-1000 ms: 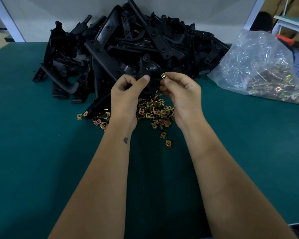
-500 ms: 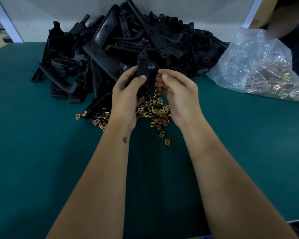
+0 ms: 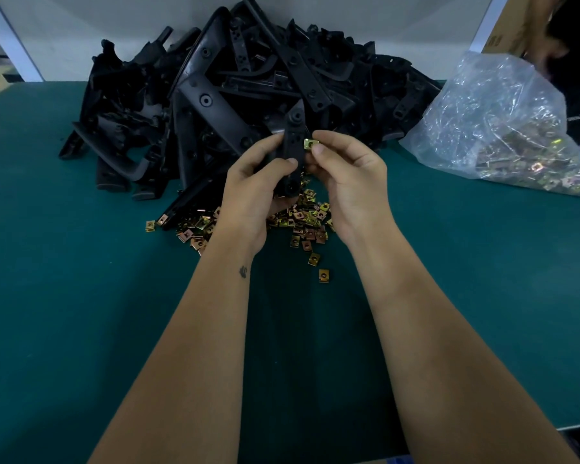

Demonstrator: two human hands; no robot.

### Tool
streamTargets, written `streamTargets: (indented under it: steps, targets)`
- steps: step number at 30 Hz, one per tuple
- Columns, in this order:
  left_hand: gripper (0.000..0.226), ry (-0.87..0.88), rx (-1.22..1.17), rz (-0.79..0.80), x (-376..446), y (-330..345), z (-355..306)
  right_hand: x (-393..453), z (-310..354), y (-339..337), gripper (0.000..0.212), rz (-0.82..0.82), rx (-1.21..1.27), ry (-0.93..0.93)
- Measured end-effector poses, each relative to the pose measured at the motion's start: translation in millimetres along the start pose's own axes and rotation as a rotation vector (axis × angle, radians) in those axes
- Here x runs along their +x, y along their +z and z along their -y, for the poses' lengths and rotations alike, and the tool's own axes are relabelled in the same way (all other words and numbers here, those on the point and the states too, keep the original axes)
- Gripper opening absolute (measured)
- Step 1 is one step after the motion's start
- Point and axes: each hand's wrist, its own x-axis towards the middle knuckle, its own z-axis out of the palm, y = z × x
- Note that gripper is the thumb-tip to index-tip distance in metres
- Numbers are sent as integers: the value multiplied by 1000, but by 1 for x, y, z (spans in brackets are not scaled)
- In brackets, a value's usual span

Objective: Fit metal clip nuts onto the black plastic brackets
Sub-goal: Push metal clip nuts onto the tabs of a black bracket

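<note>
My left hand [image 3: 253,189] grips a black plastic bracket [image 3: 293,142] upright above the table, thumb across its front. Just to its right, my right hand [image 3: 345,172] pinches a brass-coloured clip nut [image 3: 311,143] against the bracket's right edge. Whether the nut is seated on the edge I cannot tell. Under both hands lies a loose heap of clip nuts [image 3: 302,222] on the green table [image 3: 81,296]. A big pile of black brackets [image 3: 235,85] rises behind the hands.
A clear plastic bag of more clip nuts [image 3: 503,128] lies at the right. One bracket with a nut at its tip [image 3: 181,209] lies left of the heap. A cardboard box and part of another person [image 3: 549,45] show at the top right. The table's near edge runs at bottom right.
My left hand has lifted a bracket out of the pile and stood it upright. My right hand has brought the clip nut against the bracket's right edge.
</note>
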Motion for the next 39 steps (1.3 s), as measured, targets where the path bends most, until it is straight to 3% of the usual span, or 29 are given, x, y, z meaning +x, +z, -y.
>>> streamTargets:
  steps: [18, 27, 39]
  targets:
    - [33, 29, 76, 57, -3, 1, 1, -2, 3, 2, 13, -43, -8, 20]
    - [16, 45, 63, 12, -3, 2, 1, -5, 4, 4, 14, -33, 124, 89]
    - [17, 52, 80, 17, -4, 2, 0, -3, 0, 4, 17, 9, 21, 39]
